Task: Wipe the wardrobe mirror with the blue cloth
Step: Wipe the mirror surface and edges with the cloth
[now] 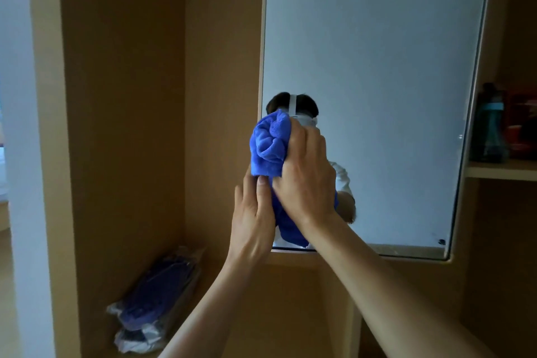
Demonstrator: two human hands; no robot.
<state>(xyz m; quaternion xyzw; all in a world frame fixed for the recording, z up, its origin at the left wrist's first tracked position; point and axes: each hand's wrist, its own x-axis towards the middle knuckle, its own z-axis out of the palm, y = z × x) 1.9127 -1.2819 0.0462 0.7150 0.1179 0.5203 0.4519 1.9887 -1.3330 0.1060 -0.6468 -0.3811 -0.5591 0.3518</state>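
Centre of frame: the blue cloth (270, 144) is bunched into a wad in front of the lower-left corner of the wardrobe mirror (377, 52). We cannot tell whether it touches the glass.

The right hand (305, 177) curls its fingers over the wad from the right. We judge this gathers the fabric into a thick pad for pressing.

The left hand (252, 221), just below, pinches the hanging lower part with its thumb on the fabric, probably to keep the loose tail from dragging.

Cloth: bright blue, plush, soft rolled folds, no dirt visible.

Mirror: tall, pale reflection, small dark mark near its lower-right corner.
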